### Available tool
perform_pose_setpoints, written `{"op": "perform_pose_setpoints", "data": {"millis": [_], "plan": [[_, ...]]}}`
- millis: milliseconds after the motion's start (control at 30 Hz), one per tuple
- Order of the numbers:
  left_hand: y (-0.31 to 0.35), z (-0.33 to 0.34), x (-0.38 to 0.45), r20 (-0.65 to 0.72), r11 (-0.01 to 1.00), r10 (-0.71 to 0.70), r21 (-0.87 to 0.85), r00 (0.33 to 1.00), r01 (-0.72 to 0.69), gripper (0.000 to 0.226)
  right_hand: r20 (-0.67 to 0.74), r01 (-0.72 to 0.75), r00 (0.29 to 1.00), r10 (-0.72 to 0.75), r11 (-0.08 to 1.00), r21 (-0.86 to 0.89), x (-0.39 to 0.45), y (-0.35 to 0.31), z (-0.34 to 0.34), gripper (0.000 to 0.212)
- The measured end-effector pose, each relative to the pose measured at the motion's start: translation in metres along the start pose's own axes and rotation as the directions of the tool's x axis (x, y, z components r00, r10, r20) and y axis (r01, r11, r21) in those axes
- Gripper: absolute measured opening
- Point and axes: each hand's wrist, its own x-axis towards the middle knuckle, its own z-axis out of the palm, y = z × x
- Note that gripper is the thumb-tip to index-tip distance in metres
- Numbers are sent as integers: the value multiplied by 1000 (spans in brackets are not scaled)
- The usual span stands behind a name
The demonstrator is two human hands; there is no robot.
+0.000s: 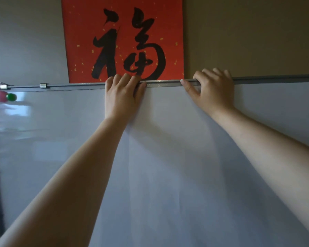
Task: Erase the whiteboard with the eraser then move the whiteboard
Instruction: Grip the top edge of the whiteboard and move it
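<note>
Head view: a large white glossy whiteboard (168, 157) with a thin dark grey metal frame fills most of the picture, its top edge running across just above the middle. The board's surface shows no writing, only pale reflections towards its left side.

The left hand (122, 97) lies against the board face just below the top edge, its fingers (127, 80) curled over the frame rail and gripping it. The right hand (212, 90) grips the same rail a little to the right of the left hand, fingers hooked over the top and the thumb (185, 85) pressed on the front of the rail. Both bare forearms reach up across the board face.

Near the board's upper left corner sit round magnets, a pink one (1, 96) touching a green one (12, 97). Two small silver metal clips (44, 85) sit on the top rail left of the hands.

Behind the board, directly above the left hand, hangs a red paper square (123, 40) with a large black brush character and gold flecks, on a beige wall (248, 32).
</note>
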Motion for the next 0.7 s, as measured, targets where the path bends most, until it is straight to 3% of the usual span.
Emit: {"op": "perform_pose_setpoints", "data": {"millis": [367, 700], "plan": [[1, -7, -1, 57, 999, -22, 39, 998, 20, 39, 34, -6, 999, 7, 1000, -19, -3, -7, -5, 48], [-2, -5, -2, 10, 999, -8, 42, 1000, 8, 37, 16, -18, 1000, 19, 999, -31, -2, -10, -4, 46]]}}
